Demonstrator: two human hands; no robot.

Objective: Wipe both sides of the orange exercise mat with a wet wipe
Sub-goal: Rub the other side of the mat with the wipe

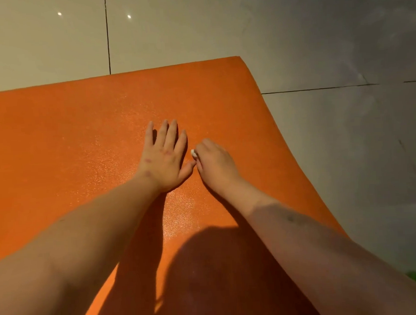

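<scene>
Head view — wipe in right hand

This is a room indoors with a hard floor made of big pale tiles, and thin dark lines run between the tiles. The tiles are so shiny that small bright spots of light show in them (three little white dots at the top left), and an orange mat lies spread out on them. It could be a room in a home, but nothing here tells which kind of room.
</scene>
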